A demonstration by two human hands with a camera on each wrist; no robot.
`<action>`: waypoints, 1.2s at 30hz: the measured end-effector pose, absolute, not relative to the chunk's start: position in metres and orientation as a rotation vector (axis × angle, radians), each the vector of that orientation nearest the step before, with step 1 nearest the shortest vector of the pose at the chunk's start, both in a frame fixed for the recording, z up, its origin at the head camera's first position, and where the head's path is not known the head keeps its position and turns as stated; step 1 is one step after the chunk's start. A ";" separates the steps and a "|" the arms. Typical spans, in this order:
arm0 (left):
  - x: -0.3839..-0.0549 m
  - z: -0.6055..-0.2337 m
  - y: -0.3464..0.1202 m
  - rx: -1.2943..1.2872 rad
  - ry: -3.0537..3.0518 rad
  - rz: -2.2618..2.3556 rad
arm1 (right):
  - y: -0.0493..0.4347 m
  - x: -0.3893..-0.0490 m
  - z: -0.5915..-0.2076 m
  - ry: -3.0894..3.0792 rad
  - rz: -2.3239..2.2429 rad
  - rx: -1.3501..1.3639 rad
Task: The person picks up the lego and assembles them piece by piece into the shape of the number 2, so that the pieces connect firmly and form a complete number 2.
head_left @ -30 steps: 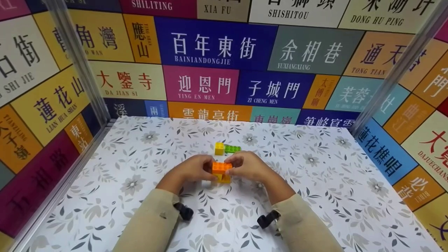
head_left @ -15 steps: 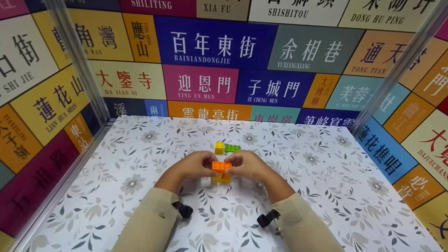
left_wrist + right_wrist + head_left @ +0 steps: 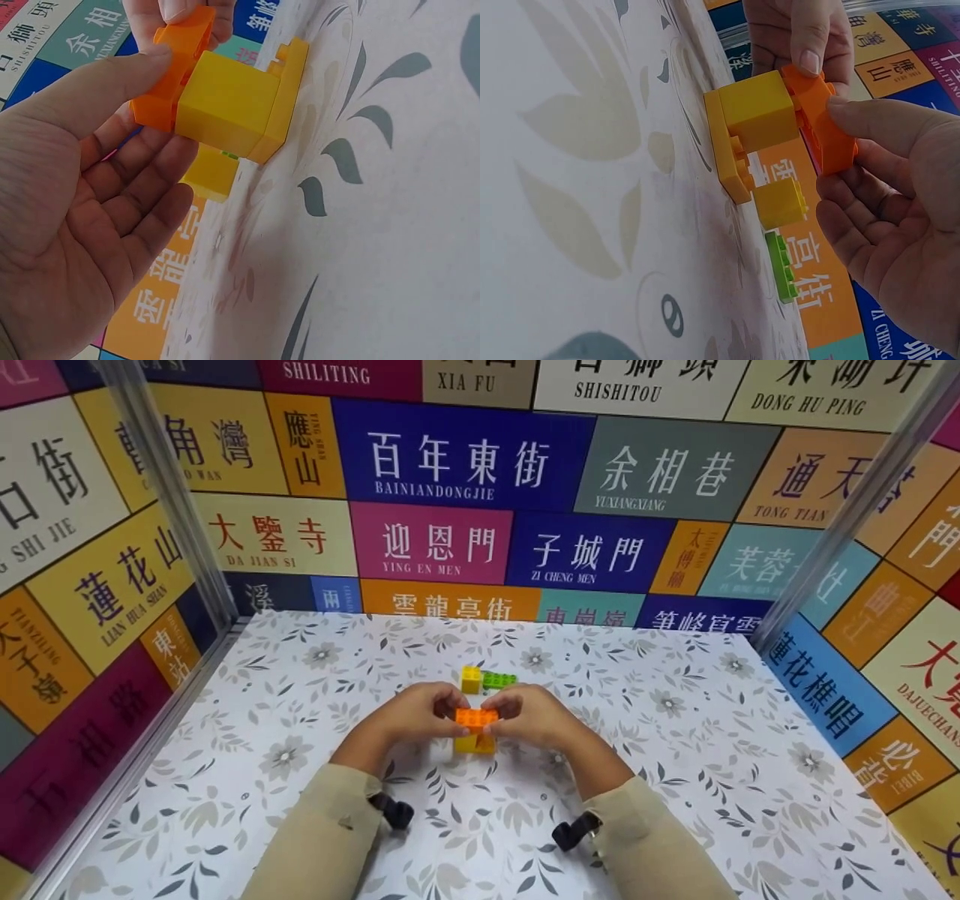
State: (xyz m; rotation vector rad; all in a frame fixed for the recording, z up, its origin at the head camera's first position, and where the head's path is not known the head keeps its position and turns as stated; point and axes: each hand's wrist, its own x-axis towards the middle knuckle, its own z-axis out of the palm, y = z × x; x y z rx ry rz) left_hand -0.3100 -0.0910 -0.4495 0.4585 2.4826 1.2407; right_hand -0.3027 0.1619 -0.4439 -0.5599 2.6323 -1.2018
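Observation:
An orange toy brick (image 3: 476,720) with studs lies across the top of a square yellow block (image 3: 229,97). That block stands on a flat yellow-orange brick (image 3: 724,146), whose studs show at one end; the flat brick rests on the tabletop. My left hand (image 3: 412,712) pinches the left end of the orange brick, thumb on the near side and fingers behind. From the other side my right hand (image 3: 536,716) pinches its right end. In the wrist views a narrow gap shows between parts of the orange brick and the yellow block; full seating cannot be told.
Just behind the hands stand another yellow block (image 3: 471,681) and a flat green brick (image 3: 500,681), side by side. Leaf-patterned white tabletop (image 3: 300,825) surrounds everything. Panels with printed signs (image 3: 457,457) rise at the back and both sides.
My left thumb has shifted slightly up, from beside the yellow block to the orange brick. My right hand keeps its pinch, and the bricks stay in nearly the same place.

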 end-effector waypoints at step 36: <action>-0.310 -0.447 -0.088 0.329 2.480 1.198 | 0.163 -0.302 -0.444 2.631 -1.204 -0.582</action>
